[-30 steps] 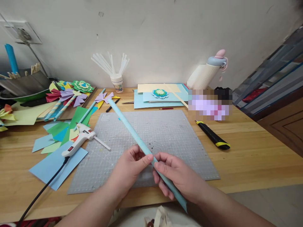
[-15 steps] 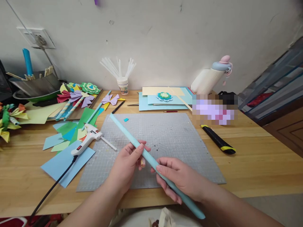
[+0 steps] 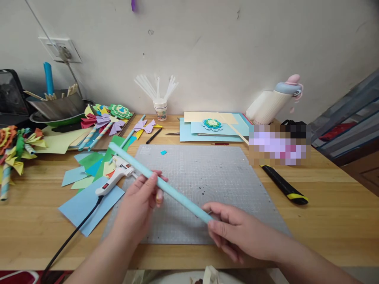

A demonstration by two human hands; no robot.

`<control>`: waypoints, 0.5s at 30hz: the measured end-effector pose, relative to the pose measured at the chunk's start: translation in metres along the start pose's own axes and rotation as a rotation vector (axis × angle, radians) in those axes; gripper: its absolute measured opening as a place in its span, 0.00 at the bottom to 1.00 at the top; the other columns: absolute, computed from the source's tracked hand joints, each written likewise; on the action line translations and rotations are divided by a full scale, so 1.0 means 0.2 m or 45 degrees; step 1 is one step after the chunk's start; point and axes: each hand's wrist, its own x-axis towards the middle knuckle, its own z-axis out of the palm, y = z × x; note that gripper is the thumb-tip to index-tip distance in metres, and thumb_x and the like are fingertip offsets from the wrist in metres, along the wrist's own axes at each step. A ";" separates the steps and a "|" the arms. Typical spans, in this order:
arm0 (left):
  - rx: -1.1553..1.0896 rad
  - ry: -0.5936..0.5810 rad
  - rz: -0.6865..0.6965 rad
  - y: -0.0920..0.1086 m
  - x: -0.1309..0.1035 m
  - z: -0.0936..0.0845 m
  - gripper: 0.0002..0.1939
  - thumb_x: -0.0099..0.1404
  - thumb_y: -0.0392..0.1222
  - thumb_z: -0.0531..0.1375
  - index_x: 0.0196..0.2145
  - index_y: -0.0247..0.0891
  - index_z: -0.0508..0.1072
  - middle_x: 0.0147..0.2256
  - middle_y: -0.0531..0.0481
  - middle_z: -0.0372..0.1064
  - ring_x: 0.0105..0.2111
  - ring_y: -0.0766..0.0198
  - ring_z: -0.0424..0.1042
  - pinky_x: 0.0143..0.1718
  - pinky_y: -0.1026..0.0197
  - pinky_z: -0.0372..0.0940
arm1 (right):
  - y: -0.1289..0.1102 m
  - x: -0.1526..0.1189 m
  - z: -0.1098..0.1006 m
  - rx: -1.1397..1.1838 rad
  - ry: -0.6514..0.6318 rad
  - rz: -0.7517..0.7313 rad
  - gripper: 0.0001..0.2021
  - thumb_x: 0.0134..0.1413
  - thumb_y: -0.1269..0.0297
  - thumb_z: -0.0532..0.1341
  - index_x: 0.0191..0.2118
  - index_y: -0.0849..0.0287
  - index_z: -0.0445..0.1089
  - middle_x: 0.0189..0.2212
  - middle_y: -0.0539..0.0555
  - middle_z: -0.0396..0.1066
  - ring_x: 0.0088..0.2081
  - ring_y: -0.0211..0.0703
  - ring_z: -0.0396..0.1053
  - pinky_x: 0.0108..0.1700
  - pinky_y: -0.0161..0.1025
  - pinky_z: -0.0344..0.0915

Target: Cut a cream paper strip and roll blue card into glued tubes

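Observation:
A long light-blue rolled paper tube slants above the grey cutting mat, its upper end pointing to the left. My left hand pinches it near the middle, thumb on top and fingers underneath. Around the tube's lower right end my right hand is closed, covering that end. Just behind the tube's left part lies a white hot glue gun with a black cord, partly hidden by the tube. A tiny blue paper scrap rests on the mat.
Coloured paper sheets and paper flowers fill the left side. A paper cup of white glue sticks stands at the wall. Stacked paper with a layered flower lies at the back. A black-and-yellow cutter and a bottle are right.
Both hands have moved apart along the tube, the left hand leftward and the right hand toward its lower end. The tube has shifted left and lies flatter. The camera view has turned slightly left.

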 end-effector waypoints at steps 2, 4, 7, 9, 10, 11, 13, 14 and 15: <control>0.002 0.022 0.043 -0.02 -0.02 -0.01 0.17 0.58 0.48 0.64 0.41 0.36 0.71 0.36 0.48 0.73 0.19 0.76 0.59 0.19 0.71 0.56 | -0.04 0.02 0.02 -0.027 0.052 -0.076 0.11 0.61 0.55 0.54 0.38 0.58 0.61 0.21 0.43 0.58 0.16 0.25 0.51 0.17 0.27 0.47; 0.086 -0.042 -0.027 -0.06 -0.06 -0.01 0.18 0.58 0.50 0.63 0.42 0.36 0.72 0.37 0.46 0.73 0.22 0.72 0.63 0.22 0.69 0.60 | -0.07 0.06 0.06 -0.058 0.070 -0.152 0.11 0.61 0.56 0.55 0.38 0.59 0.62 0.20 0.42 0.56 0.16 0.26 0.49 0.18 0.28 0.46; 0.101 0.038 -0.029 -0.07 -0.09 -0.02 0.13 0.62 0.49 0.60 0.34 0.36 0.73 0.34 0.46 0.73 0.33 0.64 0.69 0.34 0.65 0.66 | -0.10 0.12 0.11 -0.071 0.084 -0.245 0.15 0.61 0.54 0.55 0.50 0.55 0.61 0.27 0.46 0.61 0.19 0.29 0.57 0.19 0.29 0.54; -0.138 0.243 0.118 0.03 -0.06 -0.07 0.11 0.68 0.45 0.53 0.32 0.37 0.70 0.31 0.48 0.71 0.33 0.63 0.70 0.35 0.61 0.69 | -0.10 0.13 0.11 -0.036 0.136 -0.313 0.19 0.61 0.52 0.54 0.54 0.53 0.58 0.34 0.50 0.63 0.24 0.33 0.63 0.22 0.31 0.61; -0.265 0.328 0.182 0.09 -0.04 -0.11 0.13 0.69 0.42 0.49 0.32 0.37 0.69 0.27 0.49 0.68 0.28 0.65 0.68 0.31 0.62 0.69 | -0.09 0.13 0.10 -0.009 0.161 -0.339 0.19 0.61 0.52 0.54 0.54 0.53 0.59 0.36 0.51 0.64 0.26 0.34 0.64 0.24 0.32 0.62; -0.382 0.412 0.250 0.16 -0.02 -0.14 0.15 0.70 0.40 0.45 0.30 0.36 0.67 0.22 0.53 0.61 0.21 0.70 0.63 0.25 0.66 0.67 | -0.08 0.13 0.09 0.021 0.172 -0.356 0.18 0.61 0.51 0.54 0.53 0.54 0.60 0.36 0.51 0.64 0.27 0.35 0.65 0.25 0.33 0.63; -0.439 0.451 0.319 0.29 -0.01 -0.22 0.14 0.70 0.36 0.45 0.29 0.35 0.64 0.19 0.57 0.51 0.15 0.75 0.51 0.13 0.75 0.54 | -0.05 0.11 0.05 0.075 0.176 -0.351 0.17 0.61 0.51 0.54 0.49 0.56 0.63 0.33 0.51 0.64 0.26 0.35 0.64 0.24 0.33 0.62; -0.445 0.484 0.346 0.33 -0.01 -0.25 0.13 0.69 0.34 0.45 0.29 0.34 0.64 0.19 0.58 0.50 0.15 0.75 0.50 0.11 0.76 0.50 | -0.04 0.11 0.04 0.095 0.183 -0.334 0.16 0.61 0.51 0.55 0.48 0.56 0.63 0.32 0.51 0.64 0.26 0.35 0.64 0.24 0.33 0.61; -0.452 0.520 0.352 0.36 -0.03 -0.29 0.12 0.67 0.31 0.45 0.29 0.34 0.64 0.20 0.57 0.50 0.15 0.75 0.51 0.10 0.76 0.50 | -0.02 0.10 0.02 0.110 0.197 -0.310 0.16 0.60 0.51 0.55 0.47 0.56 0.64 0.32 0.50 0.64 0.26 0.35 0.64 0.25 0.34 0.61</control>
